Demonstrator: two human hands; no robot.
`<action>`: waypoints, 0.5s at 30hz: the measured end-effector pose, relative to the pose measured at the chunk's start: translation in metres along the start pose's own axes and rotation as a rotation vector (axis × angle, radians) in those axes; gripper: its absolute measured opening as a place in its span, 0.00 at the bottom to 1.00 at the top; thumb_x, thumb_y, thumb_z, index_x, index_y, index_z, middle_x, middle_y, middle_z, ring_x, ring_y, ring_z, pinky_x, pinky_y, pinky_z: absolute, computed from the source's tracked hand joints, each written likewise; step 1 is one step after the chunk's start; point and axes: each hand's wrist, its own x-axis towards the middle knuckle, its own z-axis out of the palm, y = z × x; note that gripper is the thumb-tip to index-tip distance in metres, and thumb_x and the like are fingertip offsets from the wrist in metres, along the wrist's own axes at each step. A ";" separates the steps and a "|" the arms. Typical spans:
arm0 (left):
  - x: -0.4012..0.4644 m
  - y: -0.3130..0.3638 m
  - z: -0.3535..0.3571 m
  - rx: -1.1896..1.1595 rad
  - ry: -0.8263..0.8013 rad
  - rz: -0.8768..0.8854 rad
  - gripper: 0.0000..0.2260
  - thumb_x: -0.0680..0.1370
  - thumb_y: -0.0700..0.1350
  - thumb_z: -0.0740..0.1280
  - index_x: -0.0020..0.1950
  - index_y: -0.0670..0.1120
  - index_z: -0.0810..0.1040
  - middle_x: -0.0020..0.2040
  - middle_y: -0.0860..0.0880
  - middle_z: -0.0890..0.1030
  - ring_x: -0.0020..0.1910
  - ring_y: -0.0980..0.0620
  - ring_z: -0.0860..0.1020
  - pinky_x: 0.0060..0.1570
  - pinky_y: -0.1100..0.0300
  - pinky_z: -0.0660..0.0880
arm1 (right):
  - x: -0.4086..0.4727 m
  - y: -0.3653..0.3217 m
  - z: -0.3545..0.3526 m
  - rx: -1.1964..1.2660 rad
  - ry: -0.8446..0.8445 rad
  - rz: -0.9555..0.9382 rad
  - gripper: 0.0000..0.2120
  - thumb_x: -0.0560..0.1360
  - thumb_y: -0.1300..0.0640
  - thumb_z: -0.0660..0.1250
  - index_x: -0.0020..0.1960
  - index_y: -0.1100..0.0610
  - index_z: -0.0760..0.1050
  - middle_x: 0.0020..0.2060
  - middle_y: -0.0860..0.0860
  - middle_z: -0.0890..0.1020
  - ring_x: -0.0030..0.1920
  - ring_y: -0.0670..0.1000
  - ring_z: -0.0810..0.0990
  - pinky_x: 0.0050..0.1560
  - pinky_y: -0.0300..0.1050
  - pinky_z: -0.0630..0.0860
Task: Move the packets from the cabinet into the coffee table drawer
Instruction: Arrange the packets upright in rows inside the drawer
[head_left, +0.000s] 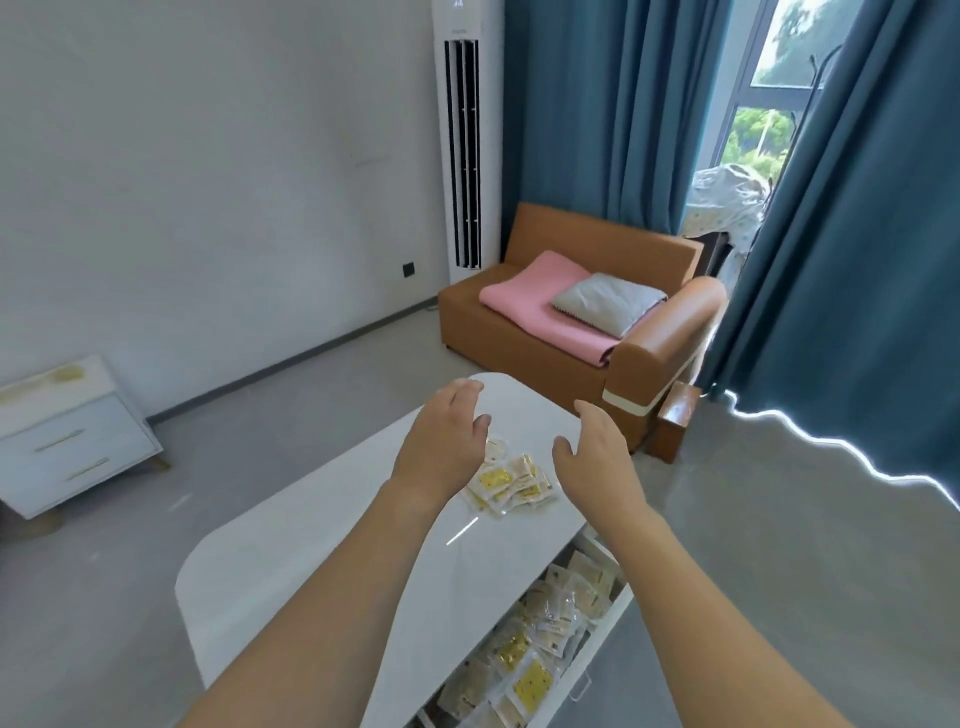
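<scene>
While both of your hands hover over the coffee table (291, 551), nothing is gripped yet. Taking that table as the landmark and reading left to right: well off its left end stands the white cabinet (72, 441), both drawers closed. Above the table's far half, your left hand (447, 441) has fingers spread and loosely curved, holding nothing. Just right of it, lying on the tabletop, is the loose pile of packets (511, 483), partly hidden under that hand. Your right hand (597, 457) hangs on the pile's other side, likewise spread and empty. Along the table's right edge the drawer (592, 654) stands pulled out, with many packets already inside.

Judged step: gathering the tabletop pile for transfer into the drawer.

Risks: the packets look slick and overlap loosely, so a two-handed scoop may squeeze some out sideways across the glossy top and onto the floor. Any carried past the drawer's outer rim would drop outside it. The drawer looks fairly full; piling high could block its closing.
</scene>
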 end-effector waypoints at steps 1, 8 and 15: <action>-0.001 -0.007 -0.012 0.001 0.002 0.020 0.19 0.82 0.43 0.62 0.72 0.40 0.69 0.71 0.43 0.72 0.71 0.46 0.68 0.68 0.57 0.64 | -0.003 -0.014 0.004 -0.004 0.014 -0.025 0.26 0.79 0.59 0.60 0.76 0.60 0.59 0.73 0.54 0.66 0.73 0.52 0.62 0.71 0.41 0.57; -0.008 -0.088 -0.099 0.013 0.036 0.125 0.19 0.81 0.43 0.63 0.72 0.39 0.70 0.71 0.43 0.72 0.71 0.46 0.68 0.70 0.57 0.62 | -0.028 -0.114 0.060 -0.022 0.083 -0.059 0.26 0.79 0.58 0.61 0.75 0.58 0.61 0.73 0.52 0.66 0.73 0.51 0.62 0.70 0.41 0.58; -0.017 -0.169 -0.165 0.044 0.023 0.070 0.19 0.82 0.43 0.62 0.72 0.40 0.69 0.72 0.43 0.71 0.71 0.46 0.67 0.69 0.56 0.63 | -0.036 -0.192 0.108 -0.030 0.041 -0.086 0.26 0.79 0.57 0.60 0.76 0.58 0.60 0.74 0.52 0.65 0.73 0.51 0.61 0.72 0.44 0.58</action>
